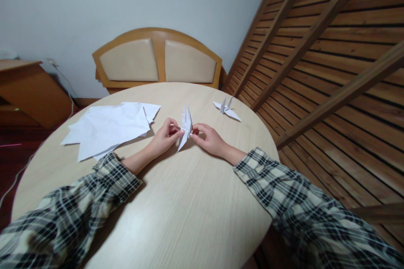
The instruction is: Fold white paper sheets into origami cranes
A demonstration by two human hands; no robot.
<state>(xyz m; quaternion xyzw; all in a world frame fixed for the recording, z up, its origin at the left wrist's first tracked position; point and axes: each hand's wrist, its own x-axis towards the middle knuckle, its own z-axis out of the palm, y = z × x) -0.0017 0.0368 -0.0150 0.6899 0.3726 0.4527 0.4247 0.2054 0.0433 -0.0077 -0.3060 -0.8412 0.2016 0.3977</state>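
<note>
A partly folded white paper piece [186, 125] stands upright near the middle of a round, light wooden table [176, 201]. My left hand [164, 137] pinches its left side with fingers closed. My right hand [208, 138] pinches its right side, fingers closed too. Both forearms in plaid sleeves rest on the tabletop. A finished white paper crane [226, 108] sits on the table beyond my right hand, apart from it.
A loose pile of white paper sheets [109, 128] lies on the table's left part. A wooden chair with beige padded back [158, 61] stands behind the table. Slatted wooden frame [325, 71] leans at the right; a wooden cabinet [28, 88] sits left.
</note>
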